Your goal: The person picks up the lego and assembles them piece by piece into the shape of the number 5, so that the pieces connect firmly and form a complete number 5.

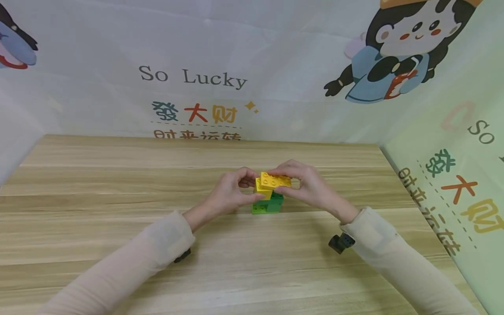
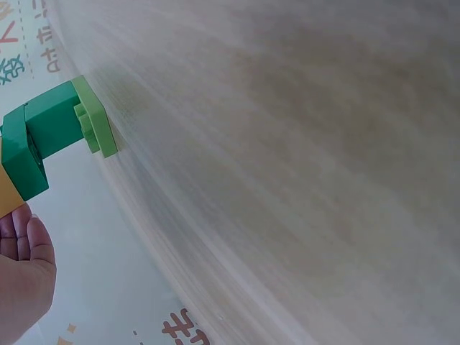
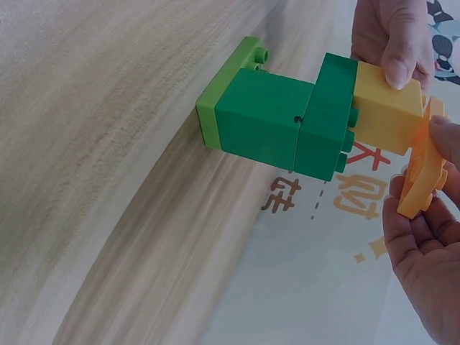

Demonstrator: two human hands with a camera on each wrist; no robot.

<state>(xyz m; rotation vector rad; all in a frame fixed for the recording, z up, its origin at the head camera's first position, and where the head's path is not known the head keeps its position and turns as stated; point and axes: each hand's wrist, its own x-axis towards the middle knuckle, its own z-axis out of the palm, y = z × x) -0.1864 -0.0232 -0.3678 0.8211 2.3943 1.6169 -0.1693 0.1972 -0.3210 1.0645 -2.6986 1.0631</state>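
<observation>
A toy-brick stack stands upright on the table: a light green base plate (image 3: 210, 118), a green block (image 3: 262, 115), a wider green brick (image 3: 327, 118) and a yellow block (image 3: 388, 108) on top. My left hand (image 1: 230, 190) holds the yellow block between thumb and fingers. In the left wrist view, curled fingers (image 2: 20, 241) lie by that block. With thumb and fingers, my right hand (image 1: 309, 183) pinches a flat yellow brick (image 1: 274, 180) with studs. This brick sits against the top of the yellow block; whether it is pressed on, I cannot tell.
The wooden table (image 1: 118, 188) runs back to a pale cloth backdrop (image 1: 275, 65) with printed lettering and cartoon figures. A similar cloth (image 1: 453, 144) borders the right side. A small black device (image 1: 341, 242) hangs under the right sleeve.
</observation>
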